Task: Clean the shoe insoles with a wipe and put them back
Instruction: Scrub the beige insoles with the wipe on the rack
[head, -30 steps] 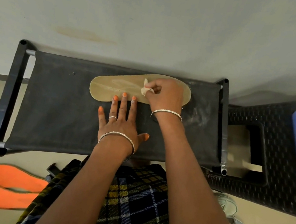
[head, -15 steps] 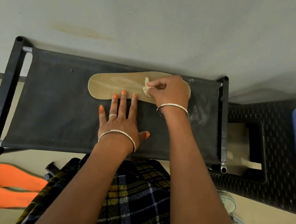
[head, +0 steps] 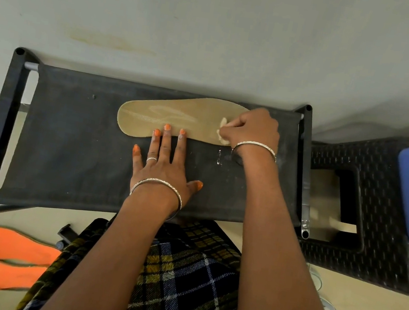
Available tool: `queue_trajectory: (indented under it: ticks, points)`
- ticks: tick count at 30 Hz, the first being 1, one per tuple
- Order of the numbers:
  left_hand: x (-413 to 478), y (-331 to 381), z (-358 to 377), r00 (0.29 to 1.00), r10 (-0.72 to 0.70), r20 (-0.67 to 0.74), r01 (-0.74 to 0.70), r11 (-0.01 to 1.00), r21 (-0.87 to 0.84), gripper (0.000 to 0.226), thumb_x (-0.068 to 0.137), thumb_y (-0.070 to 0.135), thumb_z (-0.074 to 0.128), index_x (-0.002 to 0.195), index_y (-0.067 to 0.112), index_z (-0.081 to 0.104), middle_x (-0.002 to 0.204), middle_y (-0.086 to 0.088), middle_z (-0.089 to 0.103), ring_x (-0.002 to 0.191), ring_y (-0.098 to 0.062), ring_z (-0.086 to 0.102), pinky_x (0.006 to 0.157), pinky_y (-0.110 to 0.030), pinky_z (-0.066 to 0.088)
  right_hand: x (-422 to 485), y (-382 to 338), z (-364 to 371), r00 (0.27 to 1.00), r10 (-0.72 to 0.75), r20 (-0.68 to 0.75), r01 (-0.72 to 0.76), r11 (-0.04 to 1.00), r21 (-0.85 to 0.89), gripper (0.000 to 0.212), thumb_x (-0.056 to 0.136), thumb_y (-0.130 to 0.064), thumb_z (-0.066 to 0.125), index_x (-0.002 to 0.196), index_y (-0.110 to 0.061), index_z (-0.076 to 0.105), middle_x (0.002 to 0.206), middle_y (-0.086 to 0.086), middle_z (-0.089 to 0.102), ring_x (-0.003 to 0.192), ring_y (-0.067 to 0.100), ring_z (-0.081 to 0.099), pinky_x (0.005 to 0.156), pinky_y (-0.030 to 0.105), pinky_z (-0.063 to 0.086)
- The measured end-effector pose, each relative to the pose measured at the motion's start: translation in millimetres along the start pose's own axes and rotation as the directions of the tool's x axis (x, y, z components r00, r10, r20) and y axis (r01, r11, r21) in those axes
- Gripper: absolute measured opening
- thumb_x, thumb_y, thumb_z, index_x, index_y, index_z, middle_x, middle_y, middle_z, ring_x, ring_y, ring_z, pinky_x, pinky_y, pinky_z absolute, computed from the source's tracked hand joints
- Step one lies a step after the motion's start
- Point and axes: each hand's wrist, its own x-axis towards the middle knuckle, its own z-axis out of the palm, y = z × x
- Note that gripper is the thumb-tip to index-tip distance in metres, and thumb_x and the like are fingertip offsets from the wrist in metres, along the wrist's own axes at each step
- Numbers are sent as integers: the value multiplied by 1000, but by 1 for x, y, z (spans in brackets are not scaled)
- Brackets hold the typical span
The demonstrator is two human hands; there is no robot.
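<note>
While pinching wipe [head: 222, 131], right hand [head: 254, 131] overlaps insole [head: 174, 116].

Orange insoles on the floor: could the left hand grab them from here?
Probably yes. The two flat orange insoles lie uncovered on the floor at the person's left. The left hand holds nothing. It only presses the long tan fabric insole with straight fingers, so it could lift off and reach down.

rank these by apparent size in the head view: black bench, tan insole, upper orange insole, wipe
1. black bench
2. tan insole and upper orange insole: similar, the orange one nearer and partly hidden, so unranked
3. wipe
</note>
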Motion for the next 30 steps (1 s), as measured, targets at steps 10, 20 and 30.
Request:
queue_trajectory:
  ticks: [10, 20, 30]
  points:
    - [1, 1, -1, 1000, -5, 4, 5, 1000, 4, 101, 94, 67, 40, 149, 24, -33, 154, -7, -40, 146, -27, -29, 121, -54, -7, -16, -15, 9, 980, -183, 78, 182, 983, 19, 1, 73, -14, 76, 72, -13, 77, 76, 3, 74, 75, 21, 69, 75, 30, 56]
    - [1, 0, -1, 1000, -3, 4, 3, 1000, -4, 101, 94, 67, 40, 148, 24, -34, 154, -7, -41, 146, -27, -30, 121, -54, -6, -12, -13, 3, 993, -23, -113, 34, 995, 97, 4, 80, -17, 74, 78, -20, 72, 92, 1, 73, 93, 25, 67, 72, 22, 43]
    - [1, -1, -2, 1000, 8, 5, -8, 1000, -12, 102, 93, 67, 40, 148, 25, -34, 154, -7, -41, 146, -26, -29, 121, -54, -6, -9, -12, 10, 951, -111, -287, 113, 994, -13, 7, 91, -29, 66, 90, -24, 69, 99, -2, 71, 94, 26, 65, 67, 26, 37]
